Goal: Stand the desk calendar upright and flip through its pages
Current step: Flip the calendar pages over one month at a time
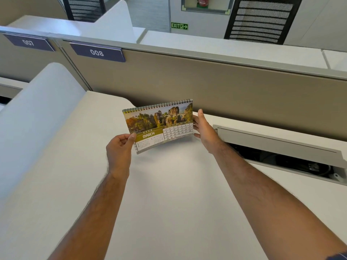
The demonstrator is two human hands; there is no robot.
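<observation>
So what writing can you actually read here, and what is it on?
"MARCH", "2026": desk calendar page.
"1" to "31": its date grid.
"008": nearer purple plate.
"007": farther purple plate.
"EXIT": green sign.
Weekday names and small month grids: too small to read.

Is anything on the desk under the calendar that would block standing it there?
Nothing visible. The calendar, pinched by the left hand and touched by the right hand, hangs over bare desk; the open cable hatch lies off to the right.
</observation>
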